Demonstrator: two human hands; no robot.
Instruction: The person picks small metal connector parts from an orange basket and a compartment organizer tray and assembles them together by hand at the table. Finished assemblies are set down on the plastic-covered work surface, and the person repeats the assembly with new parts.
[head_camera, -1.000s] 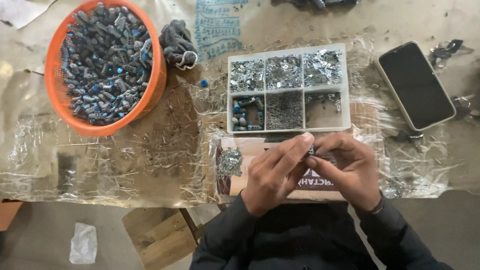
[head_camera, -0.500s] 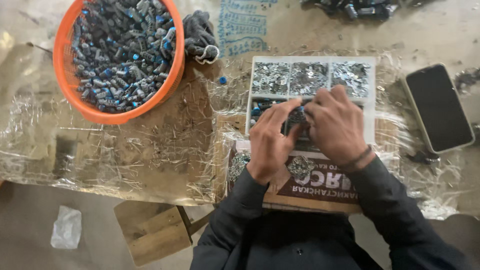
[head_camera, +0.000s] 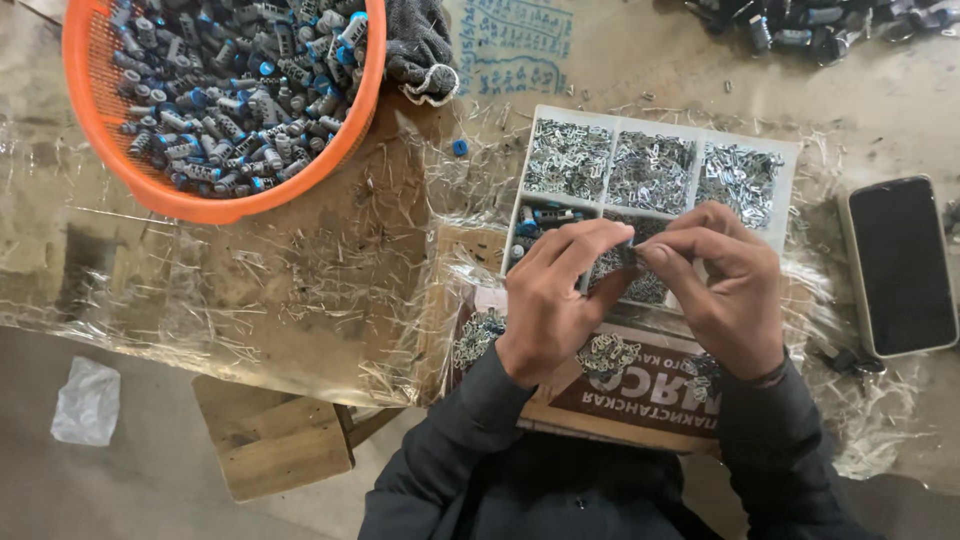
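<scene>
Pinching one small dark metal part, left hand and right hand meet fingertip to fingertip. Both hover above the white compartmented plastic tray on the desk.

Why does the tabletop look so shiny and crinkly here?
Head view: soft, even light with faint shadows; the crumpled clear plastic sheet over the table catches pale glare. The dark rectangular phone screen shows a dull sheen. The small part pinched between both hands is too small to make out.

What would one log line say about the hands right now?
left hand: pinching small part | right hand: pinching same part | over: divided tray
</scene>
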